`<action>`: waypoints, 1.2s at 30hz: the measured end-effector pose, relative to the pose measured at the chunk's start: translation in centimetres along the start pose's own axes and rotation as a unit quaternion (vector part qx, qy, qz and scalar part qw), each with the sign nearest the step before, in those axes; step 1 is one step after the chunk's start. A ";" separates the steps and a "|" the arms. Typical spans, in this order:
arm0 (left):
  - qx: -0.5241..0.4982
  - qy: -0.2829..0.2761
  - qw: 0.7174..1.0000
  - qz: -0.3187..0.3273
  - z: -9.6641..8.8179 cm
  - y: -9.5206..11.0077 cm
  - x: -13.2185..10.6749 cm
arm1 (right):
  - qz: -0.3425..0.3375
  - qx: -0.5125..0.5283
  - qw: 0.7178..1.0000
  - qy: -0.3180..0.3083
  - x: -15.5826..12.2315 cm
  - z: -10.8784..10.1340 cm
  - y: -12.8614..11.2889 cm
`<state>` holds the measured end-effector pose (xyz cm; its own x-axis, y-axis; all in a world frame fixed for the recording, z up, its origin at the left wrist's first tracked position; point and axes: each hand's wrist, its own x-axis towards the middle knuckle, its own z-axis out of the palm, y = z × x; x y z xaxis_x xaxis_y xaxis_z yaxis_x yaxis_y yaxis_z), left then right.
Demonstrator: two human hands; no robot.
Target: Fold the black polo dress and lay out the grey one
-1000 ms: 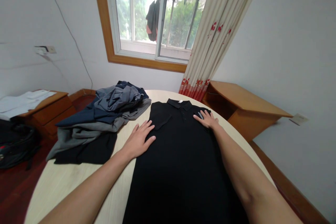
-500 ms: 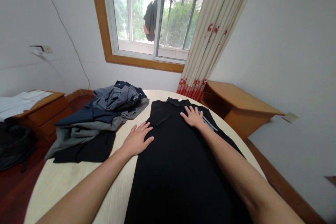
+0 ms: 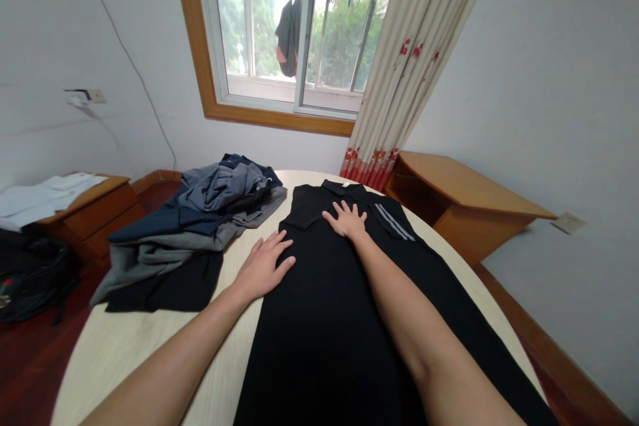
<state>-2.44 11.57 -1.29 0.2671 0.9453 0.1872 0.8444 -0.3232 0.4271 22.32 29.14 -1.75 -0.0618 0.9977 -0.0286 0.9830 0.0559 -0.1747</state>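
Observation:
A black collared shirt (image 3: 319, 306) lies spread on the pale round table (image 3: 227, 333), its collar toward the window and two grey stripes on its right sleeve. My left hand (image 3: 263, 266) rests at the shirt's left edge just below the sleeve, fingers spread, partly on the cloth. Flat on the upper chest below the collar lies my right hand (image 3: 347, 219), its fingers apart. Neither hand grips anything. The near end of the shirt runs out of view at the bottom.
A heap of grey, navy and black clothes (image 3: 200, 213) sits on the table's left side. Beyond the table stand a wooden desk (image 3: 464, 190) at right and a drawer cabinet (image 3: 107, 213) with papers at left. A curtain (image 3: 394, 80) hangs by the window.
My right hand has slid left from near the striped sleeve to the middle of the chest, and both stripes now show fully. My left hand has stayed nearly in place.

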 end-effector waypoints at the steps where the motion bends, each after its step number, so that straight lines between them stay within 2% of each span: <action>1: 0.000 -0.001 1.000 0.000 0.0 0.0 0.0 | 0.002 0.001 1.000 0.003 0.5 0.0 0.0; 7: 0.019 -0.021 1.000 0.007 -0.2 0.0 0.0 | 0.009 0.008 1.000 0.009 2.6 -0.2 0.3; 11: 0.057 -0.052 0.997 0.006 -0.3 0.3 -0.1 | -0.013 0.039 0.998 0.036 1.8 -0.1 0.9; 15: 0.074 -0.069 0.995 0.011 -0.3 0.2 -0.1 | -0.061 0.084 0.988 0.110 -1.5 0.0 2.0; 17: 0.072 -0.073 0.995 0.013 -0.2 0.0 -0.1 | -0.074 0.087 0.986 0.122 -3.8 -0.3 2.7; 22: 0.064 -0.082 0.994 0.024 0.0 -0.3 -0.3 | -0.095 0.039 0.991 0.083 -9.6 -1.9 4.4; 26: 0.068 -0.092 0.993 0.013 0.0 0.1 -0.9 | -0.087 0.005 0.996 0.021 -11.9 -2.8 4.6; 30: 0.077 -0.085 0.993 0.011 0.1 0.5 -1.5 | -0.060 -0.003 0.998 -0.005 -10.3 -2.6 3.9; 36: 0.071 -0.068 0.995 0.017 0.3 0.5 -1.8 | -0.018 -0.005 1.000 -0.010 -3.5 -2.7 1.9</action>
<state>-2.38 9.74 -1.69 0.3478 0.9346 0.0742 0.8884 -0.3538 0.2924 24.90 25.87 0.65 -0.1006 0.9940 -0.0428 0.9816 0.0922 -0.1670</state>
